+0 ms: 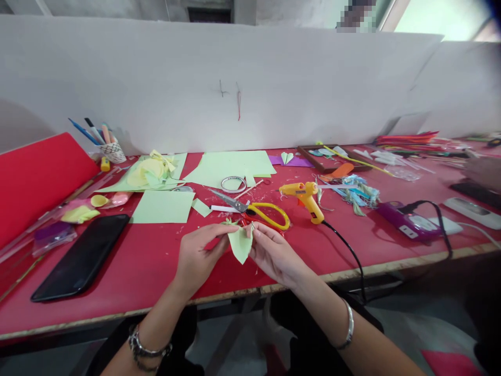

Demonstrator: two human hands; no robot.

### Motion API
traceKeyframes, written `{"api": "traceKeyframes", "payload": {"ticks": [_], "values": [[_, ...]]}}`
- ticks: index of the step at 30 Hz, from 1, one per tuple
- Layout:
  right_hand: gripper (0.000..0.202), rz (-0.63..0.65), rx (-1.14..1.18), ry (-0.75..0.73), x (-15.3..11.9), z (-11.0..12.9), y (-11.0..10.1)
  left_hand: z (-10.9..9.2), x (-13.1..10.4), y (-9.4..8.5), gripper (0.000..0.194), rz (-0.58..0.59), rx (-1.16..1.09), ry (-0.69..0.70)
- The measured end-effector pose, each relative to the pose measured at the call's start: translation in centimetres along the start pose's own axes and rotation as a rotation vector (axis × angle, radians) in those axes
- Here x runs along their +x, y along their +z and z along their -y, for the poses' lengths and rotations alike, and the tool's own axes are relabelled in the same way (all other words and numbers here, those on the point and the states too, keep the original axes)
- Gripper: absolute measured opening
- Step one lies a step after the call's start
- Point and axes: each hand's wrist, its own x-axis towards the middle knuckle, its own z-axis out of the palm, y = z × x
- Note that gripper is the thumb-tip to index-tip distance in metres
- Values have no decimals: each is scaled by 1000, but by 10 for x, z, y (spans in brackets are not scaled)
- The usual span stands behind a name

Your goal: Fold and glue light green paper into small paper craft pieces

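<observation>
A pale green paper leaf (pixel 240 245) with a pointed lower tip is held up between my hands above the table's front edge. My left hand (pixel 201 250) pinches its upper left side, thumb and forefinger together. On the other side, my right hand (pixel 276 253) pinches the upper right edge. Just beyond the fingers lie scissors (pixel 270 211) with yellow handles, their blades pointing left and apart. Something small and red shows behind the paper, partly hidden. A yellow glue gun (pixel 307 198) lies to the right of the scissors, its black cord running off the front edge.
Pale green paper sheets (pixel 162 207) and a tape roll (pixel 234 184) lie behind my hands. A black phone (pixel 82 258) is at left, near a pen cup (pixel 112 150). At right sit a purple power strip (pixel 409 222) and a brown tray (pixel 332 159). A white partition (pixel 176 83) stands behind.
</observation>
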Motion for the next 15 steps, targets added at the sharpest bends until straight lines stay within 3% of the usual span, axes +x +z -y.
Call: {"api": "traceKeyframes", "payload": {"ticks": [8, 15], "values": [[13, -116, 168, -43, 4, -2, -3, 0, -1, 0, 17, 33, -17, 17], [6, 39, 83, -27, -2, 2, -3, 2, 1, 0, 23, 131, -220, -23]]}}
